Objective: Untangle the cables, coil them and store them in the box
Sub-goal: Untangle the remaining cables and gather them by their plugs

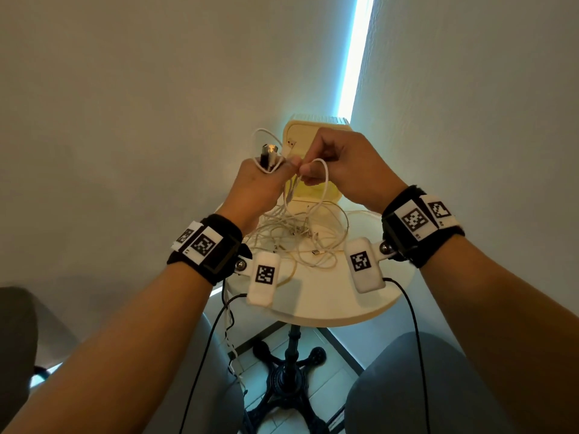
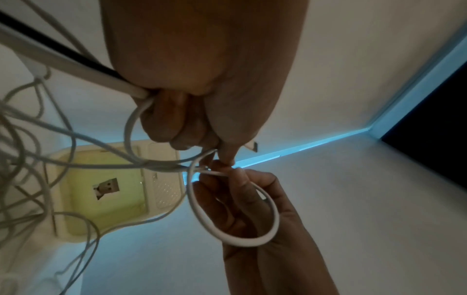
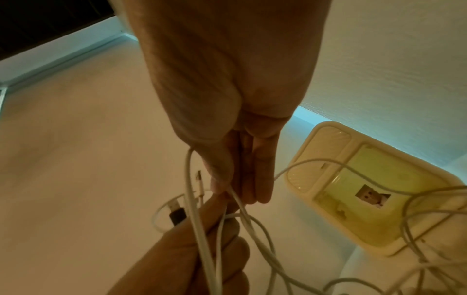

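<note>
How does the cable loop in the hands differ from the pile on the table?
The cable loop is raised off the table, one neat curve pinched by the right hand; the cable pile lies tangled on the table, many strands crossing. Both are white and outside the box.

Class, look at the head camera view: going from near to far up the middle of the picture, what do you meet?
Table base → near table edge → tangled cables → left hand and right hand pinching one cable → yellow box → wall.
</note>
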